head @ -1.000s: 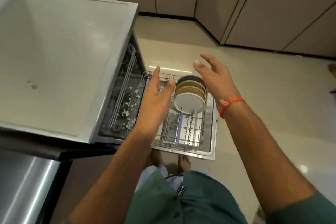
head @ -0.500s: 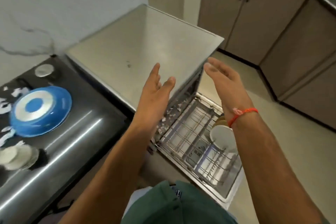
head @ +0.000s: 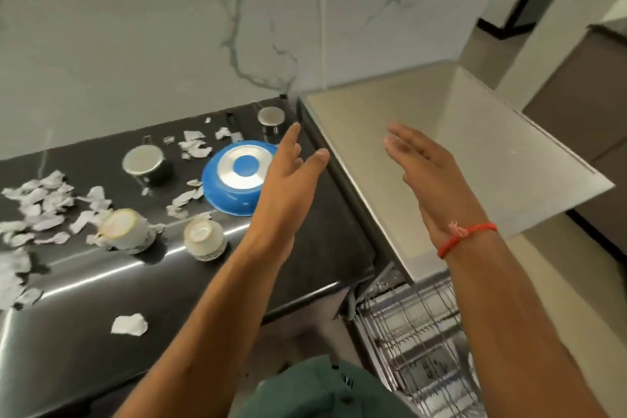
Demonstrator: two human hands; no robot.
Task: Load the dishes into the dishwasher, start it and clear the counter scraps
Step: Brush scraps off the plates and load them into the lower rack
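Two empty hands hang over the dark counter (head: 142, 285): the left hand (head: 288, 176) with fingers spread and holding nothing, just right of the blue plate (head: 239, 173), and the right hand (head: 431, 176), flat-palmed and bare, above the pale top of the dishwasher (head: 458, 146). From the left hand, the upturned plate lies at nine o'clock, close by; whether the fingers touch its rim I cannot tell, as motion blur softens that edge. A steel cup (head: 271, 119) stands at twelve o'clock, a steel pot (head: 144, 161) farther off at nine, and two overturned pale cups (head: 124, 229) (head: 203, 237) sit at about eight. Torn paper scraps (head: 44, 204) litter the counter's left half. The pulled-out rack (head: 407, 332) shows at five o'clock.

The loading step seems to be in hand, with a reach toward the next dish. The plate looks the likeliest pick. It lies rim-down, so the fingers must hook under its edge before lifting it and carrying it down to the rack. The scraps come later.
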